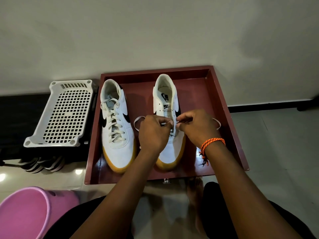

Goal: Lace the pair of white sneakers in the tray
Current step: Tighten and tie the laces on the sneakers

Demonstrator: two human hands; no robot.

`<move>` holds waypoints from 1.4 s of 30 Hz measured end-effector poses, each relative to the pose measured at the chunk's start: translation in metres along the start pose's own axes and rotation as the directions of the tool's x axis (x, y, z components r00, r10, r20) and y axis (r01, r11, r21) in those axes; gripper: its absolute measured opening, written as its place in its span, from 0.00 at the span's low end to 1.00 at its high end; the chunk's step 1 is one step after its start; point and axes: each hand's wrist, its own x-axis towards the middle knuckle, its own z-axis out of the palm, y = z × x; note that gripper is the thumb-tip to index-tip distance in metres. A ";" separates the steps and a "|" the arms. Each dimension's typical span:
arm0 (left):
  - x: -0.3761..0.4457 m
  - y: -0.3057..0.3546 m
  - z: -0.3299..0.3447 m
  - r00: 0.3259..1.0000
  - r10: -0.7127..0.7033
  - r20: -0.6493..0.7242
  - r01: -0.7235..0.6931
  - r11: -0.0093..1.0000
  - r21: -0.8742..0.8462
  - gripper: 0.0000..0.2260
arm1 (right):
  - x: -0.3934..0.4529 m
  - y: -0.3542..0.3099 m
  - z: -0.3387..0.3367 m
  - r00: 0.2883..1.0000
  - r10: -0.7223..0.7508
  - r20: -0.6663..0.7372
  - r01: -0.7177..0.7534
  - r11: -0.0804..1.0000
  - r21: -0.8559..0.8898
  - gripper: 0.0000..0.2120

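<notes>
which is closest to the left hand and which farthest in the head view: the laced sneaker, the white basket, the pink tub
From the left hand:
1. Laced sneaker, just to its left in the tray.
2. White basket, farther left, outside the tray.
3. Pink tub, far down at the lower left, near the person.

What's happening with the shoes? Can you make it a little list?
tray: dark red, holds both sneakers
left sneaker: fully laced
right sneaker: upper eyelets empty
lace: white, loops out both sides
left hand: pinches lace
right hand: pinches lace
beside tray: white crate, pink tub
</notes>
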 end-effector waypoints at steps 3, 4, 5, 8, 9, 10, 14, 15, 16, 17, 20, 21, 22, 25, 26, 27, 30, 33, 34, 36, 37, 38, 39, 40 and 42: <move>-0.001 0.004 0.000 0.994 0.095 0.045 -0.100 0.988 0.119 0.11 | -0.001 -0.001 0.002 0.998 -0.020 -0.052 0.018 0.999 -0.037 0.04; -0.001 0.005 -0.002 0.989 0.123 0.081 -0.135 0.977 0.165 0.12 | -0.002 -0.002 0.002 0.997 -0.031 -0.071 0.027 0.998 -0.062 0.02; 0.000 0.006 -0.004 0.984 0.137 0.118 -0.159 0.964 0.211 0.12 | -0.003 -0.003 0.003 0.996 -0.042 -0.085 0.034 0.995 -0.090 0.01; 0.004 0.004 -0.011 0.973 0.138 0.184 -0.183 0.949 0.256 0.07 | -0.004 -0.004 0.006 0.994 -0.033 -0.100 0.022 0.994 -0.109 0.05; 0.004 0.004 -0.012 0.974 0.130 0.187 -0.176 0.951 0.256 0.06 | -0.004 -0.003 0.007 0.995 -0.024 -0.100 0.016 0.996 -0.084 0.06; 0.004 0.004 -0.012 0.976 0.120 0.183 -0.166 0.950 0.263 0.07 | -0.003 -0.002 0.008 0.995 -0.010 -0.095 0.006 0.999 -0.041 0.07; 0.002 0.007 -0.011 0.980 0.088 0.176 -0.140 0.942 0.305 0.12 | 0.002 0.003 0.002 0.994 0.105 -0.001 -0.101 0.963 0.249 0.11; 0.002 0.007 -0.011 0.981 0.086 0.176 -0.137 0.944 0.301 0.12 | 0.002 0.001 -0.001 0.994 0.108 0.033 -0.113 0.935 0.336 0.12; 0.003 0.007 -0.011 0.980 0.087 0.176 -0.137 0.946 0.293 0.10 | 0.002 -0.002 -0.005 0.994 0.087 0.072 -0.109 0.904 0.412 0.11; 0.003 0.006 -0.011 0.980 0.086 0.178 -0.135 0.948 0.288 0.08 | 0.001 -0.006 -0.008 0.992 0.052 0.113 -0.100 0.874 0.475 0.09; 0.004 0.006 -0.012 0.979 0.089 0.182 -0.141 0.944 0.297 0.02 | -0.005 -0.017 -0.013 0.977 -0.087 0.193 -0.054 0.777 0.627 0.04; 0.004 0.005 -0.012 0.980 0.089 0.181 -0.140 0.946 0.293 0.02 | -0.006 -0.019 -0.014 0.972 -0.129 0.195 -0.038 0.735 0.677 0.04; 0.004 0.004 -0.011 0.980 0.087 0.180 -0.136 0.950 0.281 0.03 | -0.008 -0.022 -0.015 0.965 -0.179 0.193 -0.018 0.688 0.726 0.05; 0.004 0.002 -0.010 0.982 0.070 0.175 -0.113 0.962 0.247 0.06 | -0.013 -0.029 -0.021 0.904 -0.369 0.218 -0.034 0.446 0.894 0.05; 0.004 0.001 -0.010 0.983 0.068 0.171 -0.109 0.963 0.245 0.07 | -0.016 -0.032 -0.025 0.869 -0.431 0.243 -0.102 0.325 0.940 0.06; 0.004 0.000 -0.010 0.983 0.071 0.168 -0.112 0.963 0.244 0.07 | -0.018 -0.037 -0.029 0.836 -0.481 0.265 -0.174 0.225 0.959 0.07; 0.004 -0.001 -0.011 0.982 0.087 0.166 -0.127 0.960 0.248 0.07 | -0.016 -0.040 -0.034 0.893 -0.359 0.271 -0.198 0.227 0.954 0.06; 0.004 0.000 -0.011 0.981 0.105 0.164 -0.144 0.959 0.245 0.08 | 0.000 -0.020 -0.020 0.999 -0.043 0.029 0.022 0.863 0.505 0.10; 0.004 0.000 -0.011 0.981 0.111 0.160 -0.149 0.957 0.247 0.08 | 0.005 -0.007 -0.011 0.998 -0.049 -0.039 0.053 0.993 0.108 0.14; 0.004 -0.001 -0.011 0.981 0.122 0.153 -0.158 0.955 0.250 0.08 | 0.007 0.008 0.005 0.998 -0.050 0.032 0.058 0.937 -0.344 0.17; 0.005 -0.001 -0.011 0.980 0.127 0.151 -0.162 0.956 0.246 0.09 | 0.008 0.011 0.011 0.997 -0.047 0.069 0.067 0.944 -0.322 0.15; 0.006 -0.002 -0.011 0.980 0.132 0.151 -0.165 0.958 0.236 0.09 | 0.008 0.012 0.014 0.996 -0.055 0.076 0.073 0.963 -0.261 0.13; 0.006 -0.002 -0.011 0.979 0.131 0.154 -0.164 0.961 0.223 0.09 | 0.009 0.012 0.015 0.996 -0.067 0.066 0.080 0.973 -0.214 0.11; 0.006 -0.002 -0.012 0.978 0.131 0.161 -0.163 0.965 0.205 0.08 | 0.008 0.010 0.012 0.996 -0.071 0.054 0.080 0.980 -0.182 0.12; 0.007 -0.004 -0.013 0.976 0.134 0.171 -0.164 0.970 0.179 0.07 | 0.008 0.005 0.007 0.994 -0.089 0.065 0.094 0.993 -0.075 0.14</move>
